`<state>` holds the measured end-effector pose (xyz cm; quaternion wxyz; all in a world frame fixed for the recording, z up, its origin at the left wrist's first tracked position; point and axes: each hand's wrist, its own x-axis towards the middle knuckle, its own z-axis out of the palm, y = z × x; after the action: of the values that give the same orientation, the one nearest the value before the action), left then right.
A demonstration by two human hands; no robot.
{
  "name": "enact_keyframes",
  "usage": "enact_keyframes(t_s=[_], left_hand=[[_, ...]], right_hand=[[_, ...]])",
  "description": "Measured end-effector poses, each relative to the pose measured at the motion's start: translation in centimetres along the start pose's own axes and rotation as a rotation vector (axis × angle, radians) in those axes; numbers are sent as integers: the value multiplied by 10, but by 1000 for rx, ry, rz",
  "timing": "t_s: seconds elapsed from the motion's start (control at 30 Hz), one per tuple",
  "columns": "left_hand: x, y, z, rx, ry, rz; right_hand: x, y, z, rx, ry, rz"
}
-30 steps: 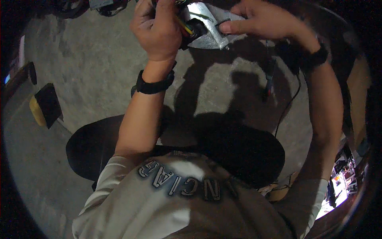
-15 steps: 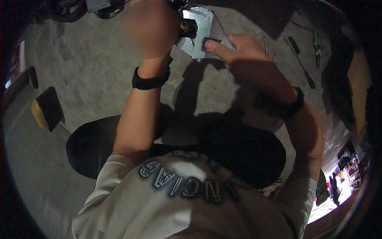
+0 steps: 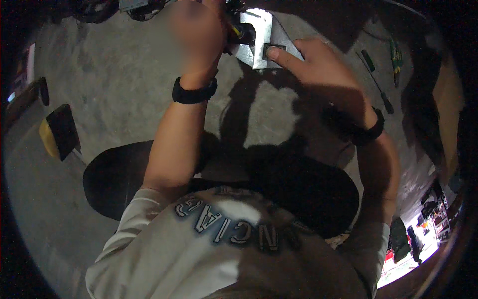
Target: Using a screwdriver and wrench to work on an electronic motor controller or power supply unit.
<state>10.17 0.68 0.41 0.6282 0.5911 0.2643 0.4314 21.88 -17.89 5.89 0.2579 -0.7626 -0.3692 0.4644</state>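
Looks dim and grainy, darkening to black around the curved fisheye rim. Glares white along the metal plate (image 3: 261, 40), near the top edge. Casts hard-edged shadows over the concrete floor (image 3: 124, 79) and across the right hand (image 3: 321, 65). Dissolves the left hand (image 3: 198, 40) into smooth blur. Burns out in 1 patch of background (image 3: 406, 269), lower right.

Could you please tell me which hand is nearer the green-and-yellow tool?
Right. The right hand is to the left of the tool, at the silver plate; the left hand is farther left, beyond the plate.
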Motion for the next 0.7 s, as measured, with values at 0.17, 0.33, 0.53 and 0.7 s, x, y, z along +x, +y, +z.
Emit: enact_keyframes(t_s=[0.17, 0.33, 0.53, 0.7], left_hand=[[-6, 12, 9, 48, 18, 65], [3, -1, -2, 204, -48, 167], [4, 9, 7, 142, -93, 106], [5, 5, 2, 187, -95, 76]], right_hand=[[10, 17, -8, -16, -3, -35], [13, 35, -36, -233, 80, -204], [11, 41, -56, -99, -103, -55], [22, 38, -58, -110, -68, -140]])
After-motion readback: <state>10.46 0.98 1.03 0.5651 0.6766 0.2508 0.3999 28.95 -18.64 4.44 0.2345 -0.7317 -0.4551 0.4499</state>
